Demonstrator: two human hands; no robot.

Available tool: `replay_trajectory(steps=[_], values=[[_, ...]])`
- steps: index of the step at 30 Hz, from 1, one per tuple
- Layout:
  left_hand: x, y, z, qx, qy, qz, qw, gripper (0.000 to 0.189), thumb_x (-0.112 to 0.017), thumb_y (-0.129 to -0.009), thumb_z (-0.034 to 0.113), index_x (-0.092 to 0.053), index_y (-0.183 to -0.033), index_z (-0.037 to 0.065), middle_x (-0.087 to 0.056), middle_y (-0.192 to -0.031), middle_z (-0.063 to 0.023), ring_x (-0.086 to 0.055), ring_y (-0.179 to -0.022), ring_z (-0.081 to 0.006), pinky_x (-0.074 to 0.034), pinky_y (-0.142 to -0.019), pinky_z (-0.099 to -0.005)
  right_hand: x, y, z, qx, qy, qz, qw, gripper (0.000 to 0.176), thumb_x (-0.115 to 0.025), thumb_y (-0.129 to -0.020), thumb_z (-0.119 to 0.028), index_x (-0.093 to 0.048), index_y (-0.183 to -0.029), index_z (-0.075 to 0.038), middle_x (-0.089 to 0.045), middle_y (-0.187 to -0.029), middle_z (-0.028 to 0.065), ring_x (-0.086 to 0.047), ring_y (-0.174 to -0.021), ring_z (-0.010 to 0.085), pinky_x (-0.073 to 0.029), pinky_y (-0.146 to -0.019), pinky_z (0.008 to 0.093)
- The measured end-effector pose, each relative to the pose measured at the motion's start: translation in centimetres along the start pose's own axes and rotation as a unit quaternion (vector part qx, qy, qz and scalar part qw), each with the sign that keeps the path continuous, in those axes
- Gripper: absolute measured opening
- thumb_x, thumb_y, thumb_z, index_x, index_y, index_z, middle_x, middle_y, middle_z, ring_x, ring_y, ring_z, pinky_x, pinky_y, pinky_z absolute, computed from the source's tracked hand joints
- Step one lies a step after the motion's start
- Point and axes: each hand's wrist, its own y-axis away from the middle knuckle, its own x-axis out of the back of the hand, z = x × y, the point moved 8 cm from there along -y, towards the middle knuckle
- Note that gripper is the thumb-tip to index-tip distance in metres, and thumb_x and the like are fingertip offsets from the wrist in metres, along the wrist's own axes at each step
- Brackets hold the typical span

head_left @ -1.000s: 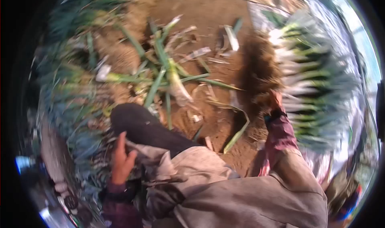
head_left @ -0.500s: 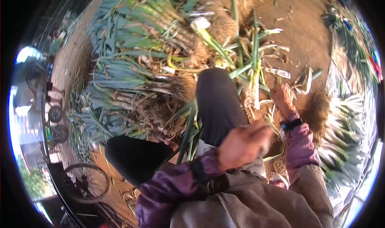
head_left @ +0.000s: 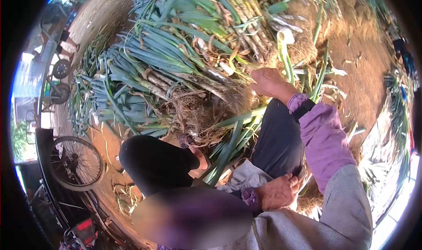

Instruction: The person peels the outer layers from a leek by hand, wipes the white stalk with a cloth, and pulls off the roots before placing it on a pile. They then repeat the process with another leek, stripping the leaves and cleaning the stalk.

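Observation:
My right hand (head_left: pixel 269 83) is stretched over my knee to the root ends of the piled leeks (head_left: pixel 176 56). Its fingers are bent and close together; their tips and anything between them are hidden. Long green leaves and muddy, rooty stems make up the pile. Low by my lap, my left hand (head_left: pixel 278 192) has its fingers curled in beside my dark trouser leg; whatever it may hold cannot be made out. A pale peeled leek stalk (head_left: pixel 285 52) stands out just beyond my right hand. Loose green leaves (head_left: pixel 228 149) lie between my legs.
Stripped leaf scraps (head_left: pixel 332 89) litter the brown soil to the right. Farther right lie cleaned leeks (head_left: pixel 378 179) on a pale sheet. A spoked wheel (head_left: pixel 75 163) stands at the left. A blurred oval covers part of my lower left side.
My right hand has gone from the scraps on the right, up and leftward to the leek pile. My left hand has dropped back toward my lap. The view has shifted.

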Motion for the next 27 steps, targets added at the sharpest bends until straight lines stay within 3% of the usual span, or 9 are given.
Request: replay_trajectory(steps=[2,4,9,15,18,21,23,25,27], values=[[2.1,1.0,-0.9,0.041,0.238,-0.044,0.97,0.036,-0.052,-0.085,0.018,-0.059,-0.113,-0.002,-0.059,-0.118,-0.017,-0.051,-0.117,-0.0283,-0.046,-0.092,-0.0337,-0.8,-1.6,-0.7,0.02,0.024,-0.007,0.999,0.031,-0.058,-0.086,-0.028,-0.054,-0.085,0.002,-0.06,-0.091,0.0218,-0.06,-0.092,0.0387,-0.045,-0.082,0.0521],[-2.0,1.7,-0.6,0.046,0.358,0.098,0.928,0.032,-0.054,-0.083,0.017,-0.058,-0.107,-0.003,-0.059,-0.112,-0.0177,-0.055,-0.111,-0.0275,-0.048,-0.088,-0.0327,-0.4,-2.6,-1.4,0.013,0.033,-0.064,0.997,0.03,-0.057,-0.085,-0.027,-0.055,-0.086,0.003,-0.06,-0.09,0.0214,-0.06,-0.091,0.0391,-0.044,-0.082,0.0523],[3.7,5.0,-5.1,0.128,0.429,0.187,0.875,0.023,-0.064,-0.072,0.013,-0.052,-0.085,-0.001,-0.055,-0.088,-0.0174,-0.059,-0.086,-0.0335,-0.05,-0.078,-0.0405,-1.8,-4.8,-4.6,0.064,0.04,-0.098,0.992,0.029,-0.058,-0.083,-0.029,-0.056,-0.087,0.0,-0.059,-0.083,0.0199,-0.059,-0.085,0.0381,-0.047,-0.077,0.049],[1.5,8.7,-5.8,0.218,0.321,0.133,0.912,0.03,-0.066,-0.072,0.02,-0.054,-0.09,-0.001,-0.058,-0.09,-0.0177,-0.061,-0.087,-0.0343,-0.05,-0.079,-0.0434,-5.2,-9.3,-14.7,0.073,-0.076,0.0,0.994,0.025,-0.054,-0.083,-0.023,-0.057,-0.065,-0.006,-0.052,-0.056,0.008,-0.052,-0.049,0.0202,-0.047,-0.049,0.0405],[3.4,10.3,-6.4,0.265,0.254,0.222,0.903,0.032,-0.063,-0.074,0.022,-0.058,-0.095,-0.001,-0.06,-0.095,-0.0178,-0.062,-0.092,-0.0331,-0.047,-0.089,-0.0459,-6.4,-10.7,-18.1,0.077,-0.052,0.05,0.994,0.022,-0.053,-0.084,-0.02,-0.06,-0.071,-0.004,-0.053,-0.055,0.0082,-0.058,-0.051,0.0226,-0.047,-0.047,0.0408],[4.2,12.7,-7.3,0.346,0.254,0.15,0.891,0.033,-0.061,-0.073,0.021,-0.058,-0.099,0.0,-0.061,-0.097,-0.0168,-0.061,-0.094,-0.0316,-0.048,-0.086,-0.0427,-6.9,-11.1,-19.8,0.073,-0.028,0.155,0.985,0.018,-0.051,-0.084,-0.017,-0.06,-0.076,-0.004,-0.059,-0.059,0.0103,-0.062,-0.055,0.0243,-0.048,-0.048,0.0395],[6.4,14.9,-7.5,0.349,0.236,0.144,0.895,0.041,-0.062,-0.074,0.024,-0.056,-0.106,-0.001,-0.06,-0.099,-0.0164,-0.061,-0.092,-0.0319,-0.05,-0.078,-0.0408,-8.0,-10.9,-21.9,0.063,0.018,0.035,0.997,0.022,-0.052,-0.082,-0.018,-0.065,-0.088,-0.001,-0.067,-0.083,0.0204,-0.067,-0.069,0.0287,-0.051,-0.055,0.0418],[9.3,17.4,-8.5,0.328,0.271,0.137,0.894,0.043,-0.067,-0.075,0.025,-0.055,-0.107,-0.002,-0.059,-0.098,-0.0162,-0.061,-0.09,-0.0329,-0.051,-0.076,-0.0403,-9.8,-9.5,-25.0,0.17,0.17,0.1,0.965,0.032,-0.059,-0.075,-0.026,-0.068,-0.09,0.001,-0.068,-0.085,0.0204,-0.067,-0.077,0.0323,-0.051,-0.061,0.0414],[10.7,19.4,-9.6,0.394,0.243,0.126,0.878,0.044,-0.072,-0.072,0.019,-0.056,-0.108,-0.001,-0.059,-0.097,-0.0161,-0.061,-0.086,-0.0329,-0.051,-0.073,-0.0405,-9.7,-9.8,-23.3,0.115,0.093,0.065,0.987,0.032,-0.058,-0.079,-0.032,-0.067,-0.086,-0.002,-0.068,-0.082,0.0156,-0.066,-0.072,0.0283,-0.05,-0.059,0.0408]])
